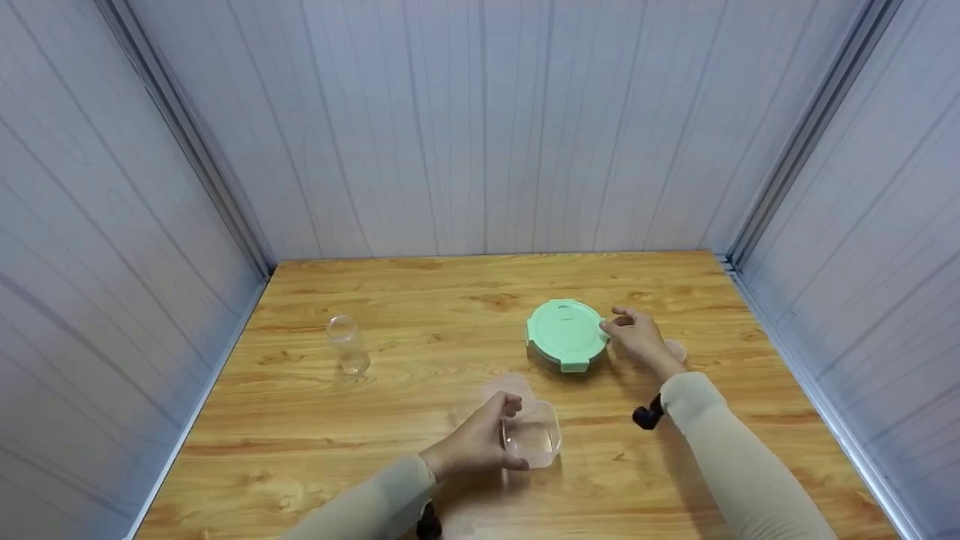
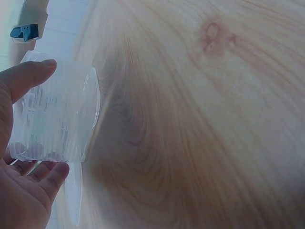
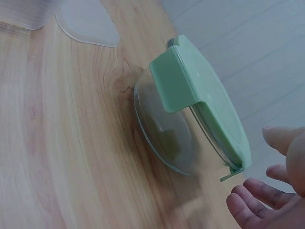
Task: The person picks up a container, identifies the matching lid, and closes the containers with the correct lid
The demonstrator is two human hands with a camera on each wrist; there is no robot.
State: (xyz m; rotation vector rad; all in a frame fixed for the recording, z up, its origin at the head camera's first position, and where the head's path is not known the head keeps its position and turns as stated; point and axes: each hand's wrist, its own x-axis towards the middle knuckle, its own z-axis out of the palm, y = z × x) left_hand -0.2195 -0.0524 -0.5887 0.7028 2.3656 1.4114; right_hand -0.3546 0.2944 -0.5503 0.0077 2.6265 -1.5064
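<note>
My left hand grips a clear square plastic container from its left side, thumb on one wall and fingers on the opposite wall. A flat translucent lid lies on the table just beyond the container. At the centre right stands a round glass food container under a green clip lid. My right hand is at the right edge of this lid, fingers loosely bent. In the right wrist view a gap shows between those fingers and the green lid, whose nearest clip sticks outward.
A clear glass jar stands at the left of the wooden table. Partly behind my right wrist is a small round translucent item. Pale panel walls enclose the table at the back and both sides.
</note>
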